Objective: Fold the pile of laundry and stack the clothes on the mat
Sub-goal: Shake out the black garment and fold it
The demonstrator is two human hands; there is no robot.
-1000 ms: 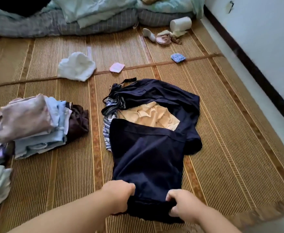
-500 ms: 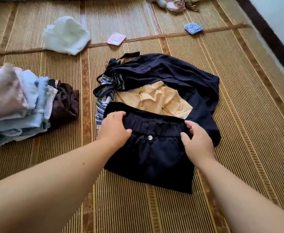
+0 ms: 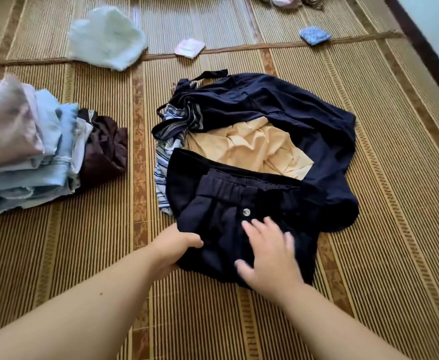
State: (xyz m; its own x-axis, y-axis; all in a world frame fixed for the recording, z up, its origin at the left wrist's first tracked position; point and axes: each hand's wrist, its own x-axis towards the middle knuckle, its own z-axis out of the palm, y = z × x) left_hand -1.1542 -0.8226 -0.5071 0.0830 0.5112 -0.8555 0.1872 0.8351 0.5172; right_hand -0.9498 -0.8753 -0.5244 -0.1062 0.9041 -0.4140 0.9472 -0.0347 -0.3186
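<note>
The head view, the only one here, looks down on a woven mat (image 3: 369,229) where a pair of dark navy shorts (image 3: 239,211) lies folded to a compact bundle near the person, its elastic waistband and a pale button facing up. The left hand (image 3: 176,249) grips the bundle's left edge, fingers curled under the cloth with the thumb on top. The right hand (image 3: 267,253) lies flat on the folded shorts, fingers spread and straight, pressing or smoothing the fabric; it is a little blurred. Just beyond the shorts sits the unfolded pile: a large navy garment (image 3: 278,113) draped around a crumpled cream piece (image 3: 252,149), with a striped garment (image 3: 171,141) at its left side. To the left, well apart, a stack of folded clothes (image 3: 26,152) in pink, pale blue and brown shows that several pieces are done. By my reading the shorts are folded but not yet stacked, and at least three garments remain, plus a loose pale cloth (image 3: 106,37) farther off.
</note>
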